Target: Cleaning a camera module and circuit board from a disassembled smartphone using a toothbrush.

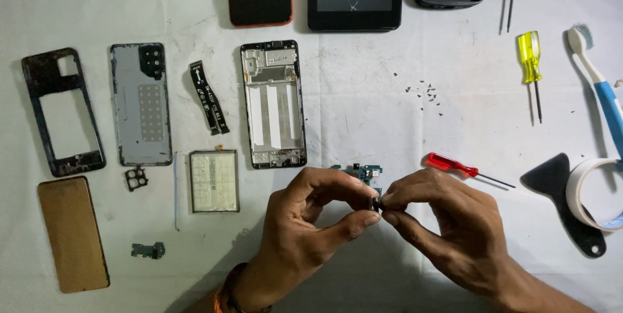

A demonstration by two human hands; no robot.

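Both hands pinch one tiny black camera-like module point(375, 203) above the white counter point(363, 112); left hand point(311, 222) and right hand point(448, 228) meet fingertip to fingertip; I judge it featherlight, fragile, best held by its edges.

A small dark phone part point(375, 203), square and stubby, is pinched between the fingertips of both hands. It sits above the worktop, just in front of a green circuit board point(361, 171) lying flat there.
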